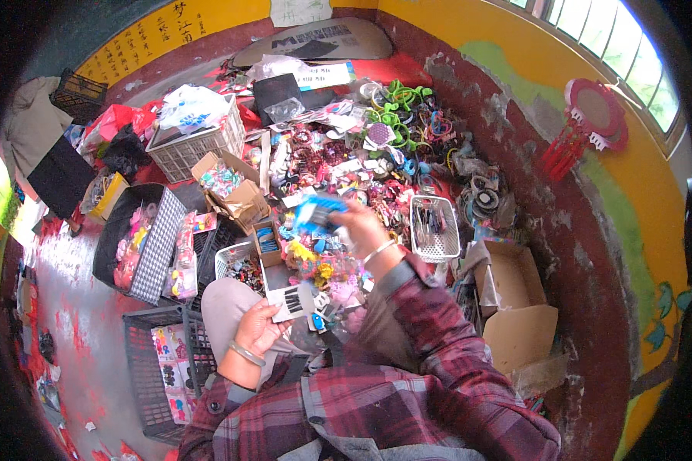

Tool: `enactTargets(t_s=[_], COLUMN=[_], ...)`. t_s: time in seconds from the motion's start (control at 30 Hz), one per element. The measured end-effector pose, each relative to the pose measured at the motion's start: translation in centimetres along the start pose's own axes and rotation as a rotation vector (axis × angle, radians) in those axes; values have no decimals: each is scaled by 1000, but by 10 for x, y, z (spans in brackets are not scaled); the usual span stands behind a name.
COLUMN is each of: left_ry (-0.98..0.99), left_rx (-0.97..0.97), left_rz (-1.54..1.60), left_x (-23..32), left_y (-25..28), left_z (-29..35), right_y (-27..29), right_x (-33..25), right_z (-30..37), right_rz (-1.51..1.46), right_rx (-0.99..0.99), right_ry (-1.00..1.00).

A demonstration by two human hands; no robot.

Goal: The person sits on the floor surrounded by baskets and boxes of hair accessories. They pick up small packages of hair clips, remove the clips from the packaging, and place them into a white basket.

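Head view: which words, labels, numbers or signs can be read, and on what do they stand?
Wording is located, not copied.
Yellow wall: columns of dark characters.
Brown cardboard: bold dark print.
White plastic bag: blue print, too small.
Blue packet in right hand: blurred.
Elsewhere: too small to read.

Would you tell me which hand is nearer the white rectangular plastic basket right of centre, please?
Right. The right hand is left of the basket, apart from it; the left hand is farther off, lower left in the picture.
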State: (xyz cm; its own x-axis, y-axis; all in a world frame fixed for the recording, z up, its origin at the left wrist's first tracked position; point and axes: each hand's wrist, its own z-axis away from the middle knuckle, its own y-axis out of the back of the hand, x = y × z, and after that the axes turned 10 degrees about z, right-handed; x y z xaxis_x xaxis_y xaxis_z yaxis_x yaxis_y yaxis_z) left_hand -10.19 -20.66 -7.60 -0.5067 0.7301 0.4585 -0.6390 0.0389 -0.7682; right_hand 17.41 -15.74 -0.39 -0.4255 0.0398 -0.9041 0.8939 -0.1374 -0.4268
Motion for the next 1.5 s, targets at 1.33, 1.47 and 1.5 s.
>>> enactTargets(t_s=[1.33,1.47,1.5], left_ry=[-340,-354,-368], left_rx=[-114,-144,-156], left_rz=[-39,-69,-85], left_x=[57,53,53], left_y=[-39,-50,-54], left_z=[3,4,6], right_y=[-18,-22,-26], right_x=[5,13,11], right_z=[40,40,41], right_rz=[91,143,170], right_rx=[-221,-248,-256], right_ry=[-225,-214,-213])
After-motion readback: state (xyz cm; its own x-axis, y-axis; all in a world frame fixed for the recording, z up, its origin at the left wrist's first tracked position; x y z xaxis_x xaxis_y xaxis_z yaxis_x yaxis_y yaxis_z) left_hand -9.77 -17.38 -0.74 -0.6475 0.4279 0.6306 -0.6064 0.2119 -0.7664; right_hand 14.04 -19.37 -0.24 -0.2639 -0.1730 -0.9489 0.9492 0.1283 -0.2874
